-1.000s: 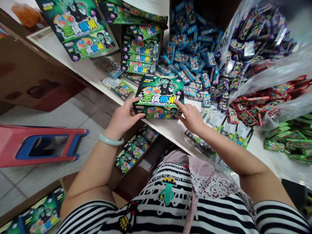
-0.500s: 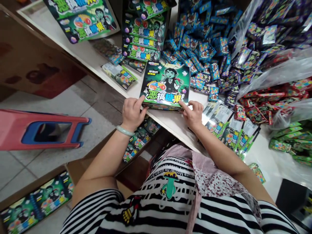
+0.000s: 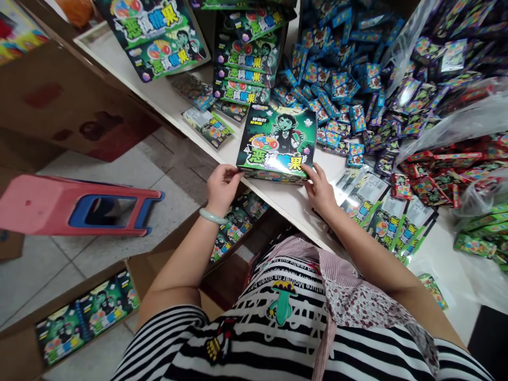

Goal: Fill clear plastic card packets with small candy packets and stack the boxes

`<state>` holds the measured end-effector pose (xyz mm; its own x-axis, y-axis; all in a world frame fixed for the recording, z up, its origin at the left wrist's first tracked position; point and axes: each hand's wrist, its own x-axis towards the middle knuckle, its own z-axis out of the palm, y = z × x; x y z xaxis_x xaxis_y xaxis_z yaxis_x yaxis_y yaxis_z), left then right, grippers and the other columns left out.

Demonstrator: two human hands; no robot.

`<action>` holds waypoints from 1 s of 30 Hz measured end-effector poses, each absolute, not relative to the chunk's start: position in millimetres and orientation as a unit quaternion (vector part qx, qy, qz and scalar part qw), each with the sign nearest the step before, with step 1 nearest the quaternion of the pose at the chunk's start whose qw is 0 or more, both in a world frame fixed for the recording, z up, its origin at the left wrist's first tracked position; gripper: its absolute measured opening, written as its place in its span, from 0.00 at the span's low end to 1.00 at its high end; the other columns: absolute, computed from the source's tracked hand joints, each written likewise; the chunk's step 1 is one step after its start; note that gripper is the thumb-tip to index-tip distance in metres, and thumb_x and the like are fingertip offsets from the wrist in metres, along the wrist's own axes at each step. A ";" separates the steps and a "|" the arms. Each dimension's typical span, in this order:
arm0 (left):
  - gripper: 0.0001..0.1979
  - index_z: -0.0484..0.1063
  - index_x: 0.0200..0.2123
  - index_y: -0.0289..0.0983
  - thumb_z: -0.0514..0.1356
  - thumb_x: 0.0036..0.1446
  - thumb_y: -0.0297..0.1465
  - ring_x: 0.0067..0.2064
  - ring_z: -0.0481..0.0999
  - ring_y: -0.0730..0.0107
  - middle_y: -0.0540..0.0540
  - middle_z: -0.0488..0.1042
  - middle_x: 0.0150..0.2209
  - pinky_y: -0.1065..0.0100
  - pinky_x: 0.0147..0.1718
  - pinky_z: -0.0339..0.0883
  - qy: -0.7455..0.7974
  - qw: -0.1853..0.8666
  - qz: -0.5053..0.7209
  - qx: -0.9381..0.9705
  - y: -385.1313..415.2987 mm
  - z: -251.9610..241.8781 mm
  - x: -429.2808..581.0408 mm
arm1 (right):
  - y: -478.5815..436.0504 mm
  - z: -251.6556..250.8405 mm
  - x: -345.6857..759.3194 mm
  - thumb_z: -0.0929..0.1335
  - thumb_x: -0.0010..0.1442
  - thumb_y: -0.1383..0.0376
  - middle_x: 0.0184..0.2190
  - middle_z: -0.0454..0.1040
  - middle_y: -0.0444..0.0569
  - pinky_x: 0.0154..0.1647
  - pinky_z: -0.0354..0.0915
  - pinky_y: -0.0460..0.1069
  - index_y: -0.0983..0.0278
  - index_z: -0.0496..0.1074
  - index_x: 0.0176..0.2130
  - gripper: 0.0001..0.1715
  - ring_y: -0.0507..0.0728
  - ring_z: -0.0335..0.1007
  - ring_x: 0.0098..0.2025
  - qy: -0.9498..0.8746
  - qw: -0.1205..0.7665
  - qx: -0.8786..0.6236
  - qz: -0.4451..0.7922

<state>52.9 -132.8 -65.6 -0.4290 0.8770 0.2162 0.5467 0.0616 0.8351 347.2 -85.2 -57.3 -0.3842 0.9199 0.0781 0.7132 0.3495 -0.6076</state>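
Observation:
A green and black candy box (image 3: pixel 280 138) with a cartoon vampire and large Chinese lettering lies closed on the white table, near its front edge. My left hand (image 3: pixel 223 186), a pale bangle at its wrist, pinches the box's near left corner with bent fingers. At the near right corner, the thumb and fingers of my right hand (image 3: pixel 320 191) grip the edge. The underside of the box and some fingertips are hidden. Flat green-printed packets (image 3: pixel 209 127) lie just left of the box, and more printed packets (image 3: pixel 383 219) overlap right of my right hand.
Stacked green display boxes (image 3: pixel 244 63) stand behind. Heaps of small blue packs (image 3: pixel 341 84), purple packs (image 3: pixel 416 100), red packs (image 3: pixel 432 185) and green packs (image 3: pixel 476 246) cover the right side. Cartons with finished-looking boxes (image 3: pixel 87 317) and a pink stool (image 3: pixel 35 203) are on the floor.
My thumbs have shifted from the top front edge of the candy box down toward its near corners. The box stays in place on the table; the whole view has shifted slightly.

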 end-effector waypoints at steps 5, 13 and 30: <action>0.07 0.68 0.30 0.37 0.64 0.52 0.32 0.32 0.72 0.74 0.51 0.70 0.30 0.73 0.33 0.67 0.686 0.156 0.513 0.492 -130.7 -69.0 61.4 | -84.1 -64.5 347.5 0.59 0.66 0.66 0.65 0.62 0.57 0.51 0.73 0.57 0.57 0.64 0.65 0.29 0.64 0.70 0.59 -0.788 0.266 -0.489 0.263; 0.09 0.68 0.30 0.37 0.67 0.48 0.28 0.30 0.72 0.76 0.53 0.71 0.28 0.74 0.32 0.68 0.658 0.173 0.595 0.427 -130.1 -78.0 72.1 | -84.3 -77.2 350.8 0.59 0.67 0.68 0.64 0.64 0.55 0.59 0.70 0.60 0.54 0.61 0.65 0.29 0.64 0.62 0.66 -0.789 0.316 -0.466 0.246; 0.30 0.63 0.55 0.43 0.63 0.56 0.51 0.60 0.69 0.57 0.40 0.68 0.54 0.55 0.61 0.63 0.647 0.188 0.560 0.483 -109.1 -87.6 59.5 | -78.1 -64.7 352.7 0.59 0.67 0.67 0.69 0.57 0.53 0.45 0.75 0.59 0.52 0.63 0.66 0.30 0.66 0.73 0.55 -0.810 0.209 -0.486 0.252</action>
<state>59.5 -109.1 -87.6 -0.4627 0.8349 0.2979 0.4149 -0.0930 0.9051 352.7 -78.1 -64.7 -0.4403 0.8929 0.0948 0.6820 0.4012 -0.6114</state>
